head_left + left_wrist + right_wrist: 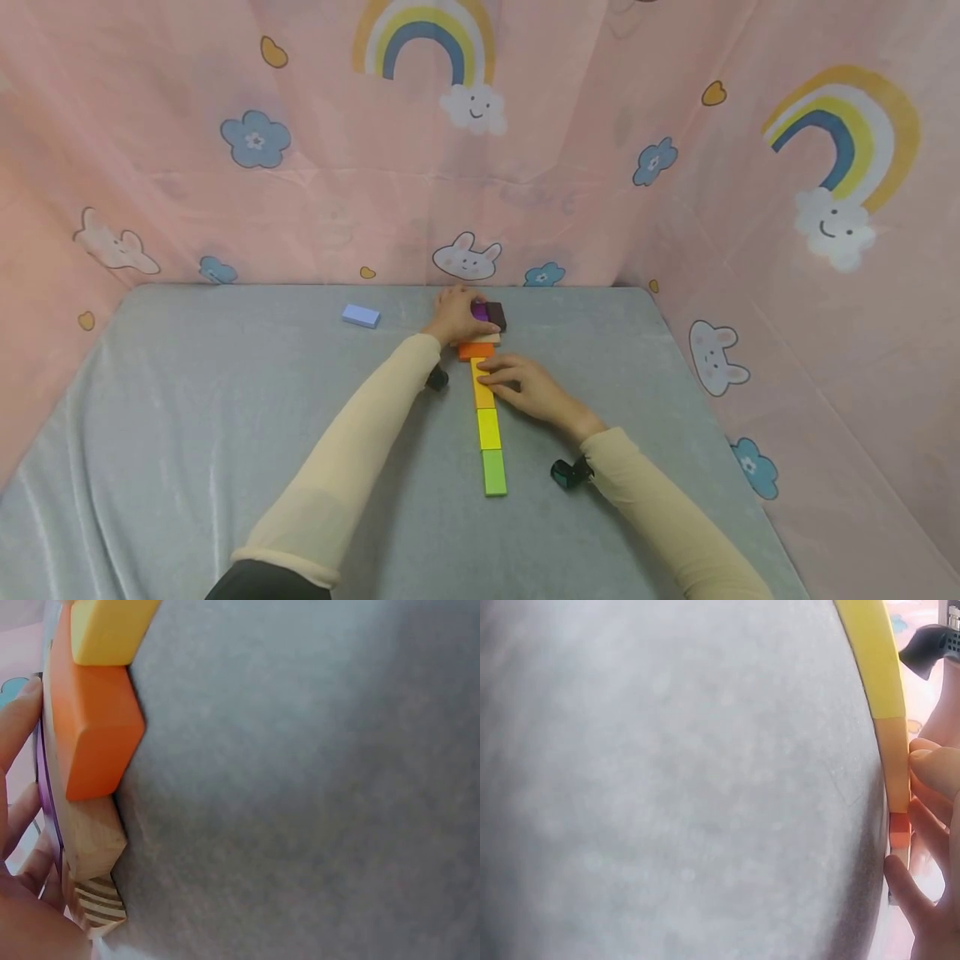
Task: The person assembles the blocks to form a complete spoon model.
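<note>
My left hand (pixel 453 315) is at the far end of a row of blocks, with its thumb and fingers on either side of a purple block (pixel 480 312). A dark brown block (pixel 497 315) stands right beside the purple one. Just in front lie a plain wood block (pixel 97 836) and an orange block (pixel 476 352). My right hand (pixel 532 390) rests its fingertips on a yellow-orange block (pixel 482 392), its fingers loosely bent. From there the row runs toward me through a yellow block (pixel 489 429) to a green block (pixel 494 473).
A light blue block (pixel 362 316) lies apart at the back left of the grey cloth-covered table (pixel 225 433). Pink printed fabric (pixel 555 167) hangs behind and along the sides. Small dark cameras are strapped at both wrists.
</note>
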### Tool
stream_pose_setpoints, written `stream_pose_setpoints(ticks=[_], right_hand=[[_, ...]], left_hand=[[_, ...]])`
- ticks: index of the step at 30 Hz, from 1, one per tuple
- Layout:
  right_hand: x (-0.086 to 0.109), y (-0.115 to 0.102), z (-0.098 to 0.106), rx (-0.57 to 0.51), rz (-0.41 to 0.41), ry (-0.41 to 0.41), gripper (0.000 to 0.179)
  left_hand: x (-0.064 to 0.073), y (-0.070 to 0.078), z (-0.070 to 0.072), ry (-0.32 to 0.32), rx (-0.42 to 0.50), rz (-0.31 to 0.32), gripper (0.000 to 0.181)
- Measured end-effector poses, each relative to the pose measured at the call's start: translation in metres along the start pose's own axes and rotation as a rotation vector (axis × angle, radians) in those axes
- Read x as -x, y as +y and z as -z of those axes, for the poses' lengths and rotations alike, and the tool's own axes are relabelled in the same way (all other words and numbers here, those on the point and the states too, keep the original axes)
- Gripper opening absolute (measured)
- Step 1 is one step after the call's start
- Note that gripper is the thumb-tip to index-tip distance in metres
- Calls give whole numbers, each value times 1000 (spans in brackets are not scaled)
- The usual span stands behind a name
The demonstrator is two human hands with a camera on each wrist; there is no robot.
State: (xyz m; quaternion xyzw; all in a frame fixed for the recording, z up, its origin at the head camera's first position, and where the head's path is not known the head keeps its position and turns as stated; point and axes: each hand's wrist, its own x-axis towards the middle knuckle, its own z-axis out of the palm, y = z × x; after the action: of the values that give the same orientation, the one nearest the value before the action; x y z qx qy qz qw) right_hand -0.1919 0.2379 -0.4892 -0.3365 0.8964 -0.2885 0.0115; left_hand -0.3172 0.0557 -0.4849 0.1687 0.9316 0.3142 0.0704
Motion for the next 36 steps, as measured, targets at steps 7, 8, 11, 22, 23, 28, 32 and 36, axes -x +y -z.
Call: stream_pose_setpoints(ticks=[7, 8, 11, 22, 23, 28, 32, 36], right_hand=[[0, 0, 0, 1, -43, -23, 24], [0, 0, 0, 1, -47, -25, 24], [0, 1, -1, 3, -52, -25, 25], [1, -1, -2, -4, -64, -15, 25], [1, -1, -2, -4, -66, -16, 25], [1, -1, -2, -3, -63, -14, 25], [0, -1, -2, -1, -58, -9, 24], [1, -1, -2, 1, -52, -6, 24]], left_hand=[[4, 5, 6, -38, -2, 17, 60], [5, 6, 7, -40, -6, 17, 60], [6, 7, 8, -47, -17, 13, 60], [11, 9, 13, -75, -41, -19, 56], [11, 9, 13, -76, -40, -21, 56], [9, 8, 13, -78, -39, -19, 56], [7, 6, 11, -80, -40, -13, 56], [4, 3, 11, -80, -37, -12, 56]])
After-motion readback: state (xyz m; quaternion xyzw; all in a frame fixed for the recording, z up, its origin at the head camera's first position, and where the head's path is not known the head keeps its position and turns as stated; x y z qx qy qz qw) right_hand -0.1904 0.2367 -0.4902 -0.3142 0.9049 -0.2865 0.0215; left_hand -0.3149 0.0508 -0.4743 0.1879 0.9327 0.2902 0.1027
